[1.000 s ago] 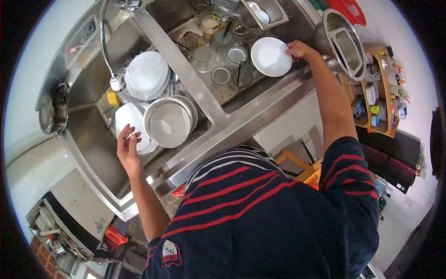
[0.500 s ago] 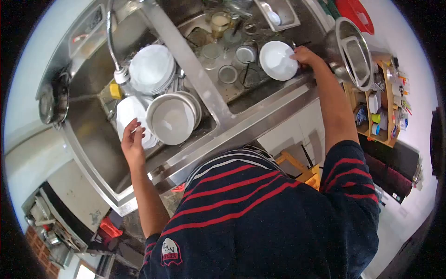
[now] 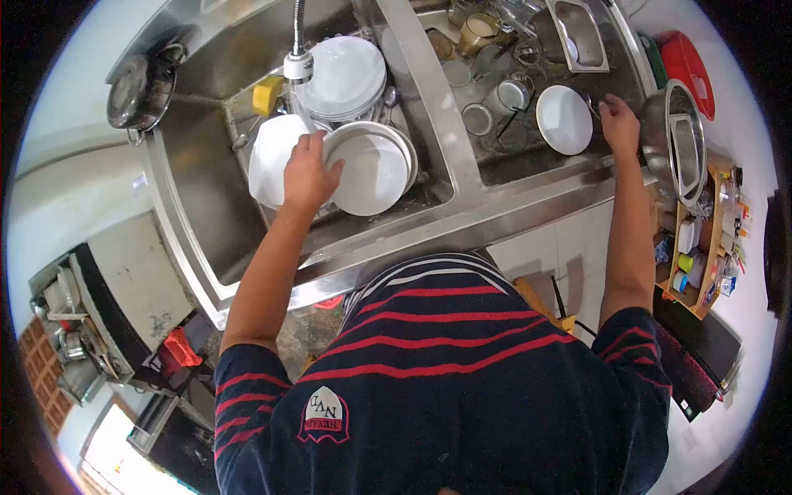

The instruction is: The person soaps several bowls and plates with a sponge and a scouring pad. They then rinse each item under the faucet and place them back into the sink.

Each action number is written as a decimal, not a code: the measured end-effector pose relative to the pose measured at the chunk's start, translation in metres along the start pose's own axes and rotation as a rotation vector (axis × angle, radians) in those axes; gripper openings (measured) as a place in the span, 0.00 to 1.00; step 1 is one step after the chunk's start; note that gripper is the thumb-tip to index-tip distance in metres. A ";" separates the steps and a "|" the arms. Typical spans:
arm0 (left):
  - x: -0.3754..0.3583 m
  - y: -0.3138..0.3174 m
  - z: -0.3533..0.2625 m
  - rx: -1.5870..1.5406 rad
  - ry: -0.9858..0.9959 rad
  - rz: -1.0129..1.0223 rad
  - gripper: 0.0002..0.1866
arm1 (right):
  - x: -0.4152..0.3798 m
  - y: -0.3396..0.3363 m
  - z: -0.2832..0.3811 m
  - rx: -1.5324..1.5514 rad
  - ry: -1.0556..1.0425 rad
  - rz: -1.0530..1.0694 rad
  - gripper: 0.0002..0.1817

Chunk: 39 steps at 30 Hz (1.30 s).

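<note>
My left hand (image 3: 312,175) is over the left basin with thumb and fingers apart, nothing in its grasp. Its fingertips overlap the edge of a white angular dish (image 3: 272,161), and its thumb is close to a stack of white bowls (image 3: 369,173). Behind these, under the faucet (image 3: 298,66), rises a pile of white plates (image 3: 338,74). On the right side, my right hand (image 3: 619,125) hovers by the right basin's edge, fingers loosely bent and apart. A white bowl (image 3: 565,120) sits just left of it, with a gap between them.
Several glasses (image 3: 477,120) crowd the right basin, with a steel tray (image 3: 579,35) behind them. A steel basin (image 3: 672,140) stands at the right, beside a red basin (image 3: 686,70). A lidded pot (image 3: 140,95) sits at the far left; a yellow sponge (image 3: 266,95) lies near the faucet.
My right hand has let go of the white bowl and drawn away to its right. My left hand has shifted toward the bowl stack. The camera view has turned, moving the sink rightward.
</note>
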<state>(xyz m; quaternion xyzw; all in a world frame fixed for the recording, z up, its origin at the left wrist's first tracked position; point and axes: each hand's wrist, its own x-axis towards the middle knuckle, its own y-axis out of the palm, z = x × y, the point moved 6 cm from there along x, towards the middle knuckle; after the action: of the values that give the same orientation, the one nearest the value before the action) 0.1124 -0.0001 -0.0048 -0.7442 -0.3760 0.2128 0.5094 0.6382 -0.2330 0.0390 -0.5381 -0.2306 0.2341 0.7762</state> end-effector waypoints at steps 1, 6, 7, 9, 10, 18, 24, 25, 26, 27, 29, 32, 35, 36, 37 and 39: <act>-0.005 -0.003 0.001 -0.002 0.000 -0.001 0.21 | -0.010 -0.003 0.012 -0.001 -0.001 -0.001 0.19; -0.027 -0.003 0.011 0.103 -0.236 0.440 0.22 | -0.097 -0.022 0.112 0.584 -0.110 -0.041 0.13; -0.030 0.012 0.029 0.086 -0.214 0.443 0.22 | -0.129 -0.034 0.158 0.485 0.004 0.070 0.11; -0.052 0.072 0.070 -0.173 -0.241 0.815 0.29 | -0.172 -0.017 0.208 0.637 -0.158 0.161 0.09; -0.048 0.070 0.057 -0.181 -0.226 0.815 0.29 | -0.191 0.005 0.221 0.776 -0.166 0.241 0.08; -0.075 0.070 0.057 -0.517 -0.623 0.873 0.25 | -0.248 0.053 0.299 0.888 -0.454 0.443 0.07; -0.082 0.081 0.061 -0.741 -0.842 0.887 0.19 | -0.250 0.074 0.301 0.684 -0.368 0.461 0.10; -0.081 0.085 0.061 -0.736 -0.833 0.882 0.19 | -0.250 0.080 0.303 0.562 -0.394 0.431 0.11; -0.086 0.092 0.060 -0.774 -0.854 0.875 0.18 | -0.251 0.088 0.306 0.571 -0.397 0.428 0.11; -0.091 0.094 0.061 -0.812 -0.878 0.865 0.18 | -0.251 0.101 0.309 0.437 -0.429 0.420 0.13; -0.084 0.087 0.057 -0.758 -0.819 0.854 0.18 | -0.239 0.123 0.319 0.232 -0.464 0.373 0.12; -0.078 0.088 0.054 -0.722 -0.763 0.856 0.18 | -0.218 0.144 0.331 -0.015 -0.359 0.670 0.11; -0.081 0.081 0.057 -0.734 -0.820 0.853 0.17 | -0.214 0.160 0.338 -0.130 -0.433 0.576 0.11; -0.080 0.078 0.056 -0.744 -0.844 0.864 0.17 | -0.215 0.155 0.340 -0.071 -0.436 0.581 0.11; -0.079 0.073 0.055 -0.754 -0.862 0.847 0.17 | -0.217 0.157 0.338 -0.071 -0.431 0.569 0.11; -0.078 0.065 0.053 -0.724 -0.846 0.881 0.15 | -0.219 0.157 0.339 -0.077 -0.444 0.564 0.11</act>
<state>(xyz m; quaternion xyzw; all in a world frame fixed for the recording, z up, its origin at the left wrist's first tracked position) 0.0491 -0.0418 -0.0901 -0.8032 -0.2527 0.5313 -0.0931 0.2415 -0.0718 -0.0262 -0.5455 -0.2445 0.5413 0.5912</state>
